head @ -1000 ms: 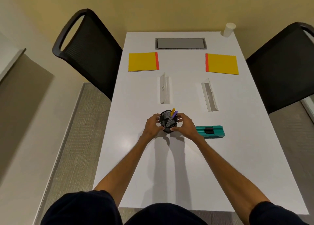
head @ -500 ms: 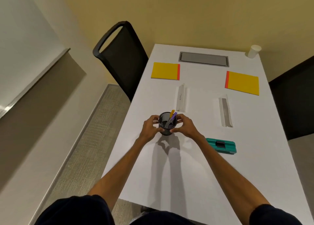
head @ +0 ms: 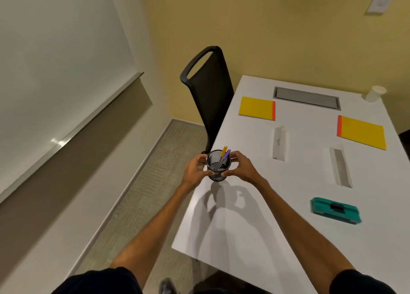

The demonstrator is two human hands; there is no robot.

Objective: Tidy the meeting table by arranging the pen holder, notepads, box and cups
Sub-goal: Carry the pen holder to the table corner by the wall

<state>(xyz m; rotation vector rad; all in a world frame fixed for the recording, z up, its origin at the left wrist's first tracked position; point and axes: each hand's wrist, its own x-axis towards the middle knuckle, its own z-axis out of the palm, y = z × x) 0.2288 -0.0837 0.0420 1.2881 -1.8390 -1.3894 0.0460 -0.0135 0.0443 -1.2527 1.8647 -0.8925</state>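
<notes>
A black mesh pen holder (head: 218,167) with a yellow and a purple pen is held at the left edge of the white table (head: 277,216). My left hand (head: 195,171) grips its left side and my right hand (head: 241,169) its right side. Two yellow notepads with red spines lie farther back, one on the left (head: 256,108) and one on the right (head: 362,132). A teal box (head: 335,209) lies at the right. A white paper cup (head: 375,94) stands at the far right corner.
Two white folded name cards (head: 279,144) (head: 340,167) lie mid-table. A grey cable hatch (head: 307,98) is set in the far end. A black chair (head: 208,94) stands by the table's left side. A whiteboard wall (head: 55,71) runs along the left.
The pen holder has moved left, from mid-table to the table's left edge, still held in both hands. The view has swung left toward the wall.
</notes>
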